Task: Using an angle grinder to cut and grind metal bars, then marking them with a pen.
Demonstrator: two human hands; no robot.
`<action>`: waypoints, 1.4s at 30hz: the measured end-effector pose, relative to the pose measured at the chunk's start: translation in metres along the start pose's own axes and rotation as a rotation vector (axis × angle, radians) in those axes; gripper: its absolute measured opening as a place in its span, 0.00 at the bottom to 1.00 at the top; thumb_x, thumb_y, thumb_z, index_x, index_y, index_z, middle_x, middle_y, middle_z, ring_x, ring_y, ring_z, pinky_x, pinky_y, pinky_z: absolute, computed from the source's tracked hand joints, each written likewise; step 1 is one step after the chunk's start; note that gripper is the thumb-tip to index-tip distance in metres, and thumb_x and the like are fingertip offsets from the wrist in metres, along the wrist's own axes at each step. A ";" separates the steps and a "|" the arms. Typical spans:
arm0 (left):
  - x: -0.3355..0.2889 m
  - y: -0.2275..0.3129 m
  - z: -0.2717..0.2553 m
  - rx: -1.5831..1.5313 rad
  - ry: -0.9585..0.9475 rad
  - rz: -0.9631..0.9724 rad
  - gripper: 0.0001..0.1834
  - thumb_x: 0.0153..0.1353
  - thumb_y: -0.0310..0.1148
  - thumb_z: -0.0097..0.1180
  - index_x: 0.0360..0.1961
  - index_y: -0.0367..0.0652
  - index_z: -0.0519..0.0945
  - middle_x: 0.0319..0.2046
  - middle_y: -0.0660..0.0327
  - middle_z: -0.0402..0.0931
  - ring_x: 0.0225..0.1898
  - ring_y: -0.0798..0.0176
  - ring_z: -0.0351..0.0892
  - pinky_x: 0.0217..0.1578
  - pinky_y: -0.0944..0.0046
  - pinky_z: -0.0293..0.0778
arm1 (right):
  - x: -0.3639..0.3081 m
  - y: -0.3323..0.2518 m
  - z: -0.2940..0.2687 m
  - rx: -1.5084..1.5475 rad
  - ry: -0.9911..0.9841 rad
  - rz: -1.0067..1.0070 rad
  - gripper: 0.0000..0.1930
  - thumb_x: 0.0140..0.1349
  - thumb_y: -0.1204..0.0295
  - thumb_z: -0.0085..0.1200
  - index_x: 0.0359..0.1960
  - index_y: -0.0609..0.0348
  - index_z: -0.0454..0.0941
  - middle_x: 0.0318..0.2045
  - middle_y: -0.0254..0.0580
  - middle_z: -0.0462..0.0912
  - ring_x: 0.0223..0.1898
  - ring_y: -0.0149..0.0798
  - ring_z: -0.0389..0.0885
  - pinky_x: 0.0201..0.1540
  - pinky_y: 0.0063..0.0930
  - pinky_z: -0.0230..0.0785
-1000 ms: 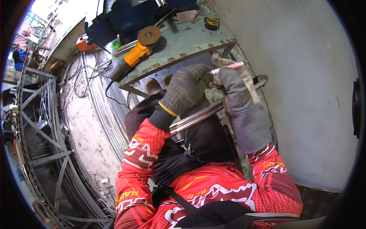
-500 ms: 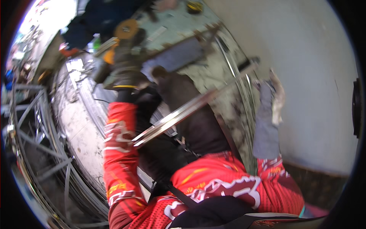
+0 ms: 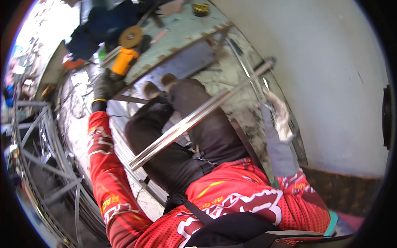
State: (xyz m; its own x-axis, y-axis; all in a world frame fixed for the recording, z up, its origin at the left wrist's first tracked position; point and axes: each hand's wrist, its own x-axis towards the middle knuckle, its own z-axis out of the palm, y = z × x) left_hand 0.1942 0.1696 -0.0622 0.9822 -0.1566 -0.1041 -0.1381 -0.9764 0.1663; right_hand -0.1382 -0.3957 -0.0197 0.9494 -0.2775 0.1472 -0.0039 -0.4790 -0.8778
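With twelve at the top of your view, the grinder (image 3: 125,61) sits at the front-left edge of the bench (image 3: 182,39), toward eleven o'clock, and runs away from your left hand (image 3: 105,84) toward one o'clock, its disc (image 3: 131,37) at the far end. That hand is clearly the nearer one: its gloved fingers look closed around the dark rear body, though their tips are blurred. Your right hand (image 3: 278,115), well apart, has the grinder at about ten o'clock; nothing shows in its grasp, and you cannot tell how far its fingers are spread. Between the two hands, the bars (image 3: 182,128) lie across your thighs, long axis from eight to two o'clock, their far end just beyond your right hand, toward twelve.
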 end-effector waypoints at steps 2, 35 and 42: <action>-0.006 0.063 -0.018 0.036 -0.009 -0.012 0.38 0.48 0.54 0.79 0.53 0.38 0.81 0.44 0.43 0.88 0.48 0.41 0.89 0.50 0.45 0.82 | -0.011 0.009 -0.005 -0.002 -0.022 -0.001 0.20 0.77 0.65 0.61 0.64 0.63 0.82 0.64 0.53 0.85 0.56 0.40 0.88 0.55 0.34 0.83; -0.282 0.314 -0.070 -1.139 -0.046 0.398 0.42 0.57 0.34 0.79 0.70 0.37 0.71 0.58 0.55 0.81 0.60 0.56 0.81 0.63 0.56 0.78 | 0.006 -0.076 0.083 2.311 -0.982 0.882 0.39 0.70 0.68 0.68 0.78 0.63 0.62 0.73 0.52 0.70 0.64 0.49 0.81 0.63 0.54 0.81; -0.251 0.445 0.021 -1.633 -0.405 0.504 0.49 0.60 0.40 0.80 0.76 0.37 0.64 0.60 0.55 0.80 0.58 0.59 0.82 0.55 0.56 0.82 | 0.024 -0.061 -0.032 1.125 -0.322 0.323 0.34 0.66 0.64 0.65 0.68 0.72 0.70 0.54 0.57 0.85 0.56 0.62 0.87 0.63 0.62 0.81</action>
State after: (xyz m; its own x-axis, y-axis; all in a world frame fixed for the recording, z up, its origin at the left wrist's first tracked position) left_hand -0.1167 -0.2291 0.0171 0.7619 -0.6415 0.0894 0.1161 0.2711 0.9555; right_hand -0.1248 -0.3994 0.0523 0.9902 0.0461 -0.1316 -0.1323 0.6089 -0.7821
